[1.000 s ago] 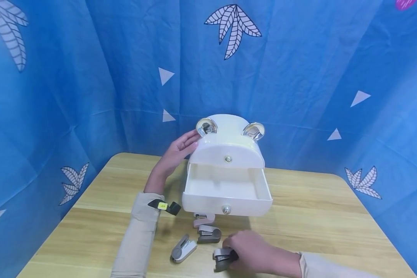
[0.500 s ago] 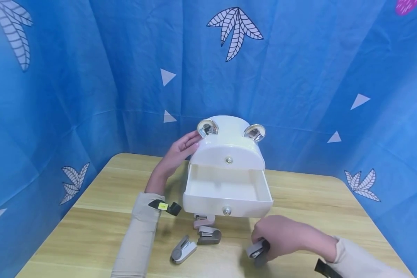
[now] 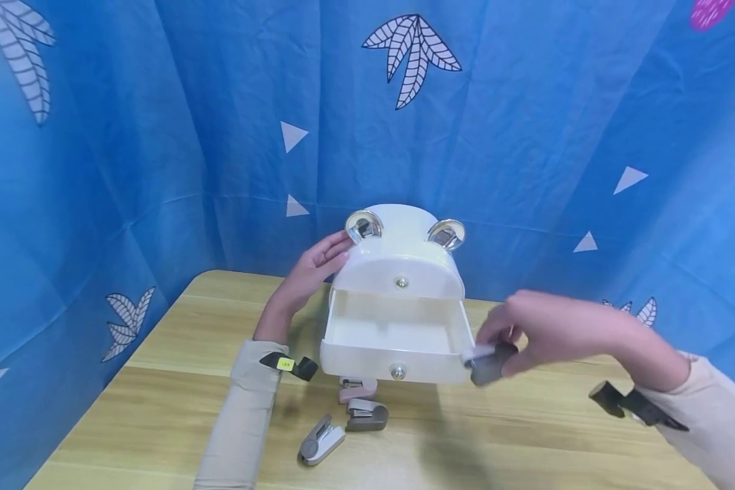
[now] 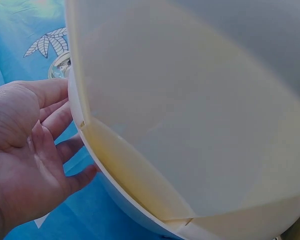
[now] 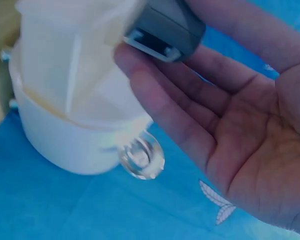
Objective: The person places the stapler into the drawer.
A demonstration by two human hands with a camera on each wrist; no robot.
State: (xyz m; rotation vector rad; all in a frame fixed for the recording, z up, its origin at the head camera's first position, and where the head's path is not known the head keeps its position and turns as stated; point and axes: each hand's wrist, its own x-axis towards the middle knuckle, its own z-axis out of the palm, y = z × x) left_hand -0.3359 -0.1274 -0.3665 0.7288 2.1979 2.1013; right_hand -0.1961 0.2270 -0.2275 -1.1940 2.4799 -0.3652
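Note:
A white drawer box (image 3: 404, 228) with two shiny round ears stands at the table's middle. Its lower drawer (image 3: 358, 359) is pulled out, and nothing lies inside. My left hand (image 3: 306, 278) rests its fingertips on the box's left side, fingers extended; the left wrist view shows the same contact along the box wall (image 4: 140, 200). Between thumb and fingers, my right hand (image 3: 560, 330) pinches a small dark grey stapler (image 3: 491, 365), raised at the drawer's front right corner. In the right wrist view the stapler (image 5: 172, 30) shows its dark underside.
Below the drawer on the wooden table (image 3: 190, 422) lie a pinkish stapler (image 3: 358, 389), a dark grey stapler (image 3: 369, 416) and a white-and-grey stapler (image 3: 321, 441). A blue patterned curtain (image 3: 514, 136) closes off the back and sides.
My right hand has lifted the dark grey stapler off the front of the table and carried it right and up to beside the drawer. The left hand has stayed on the box.

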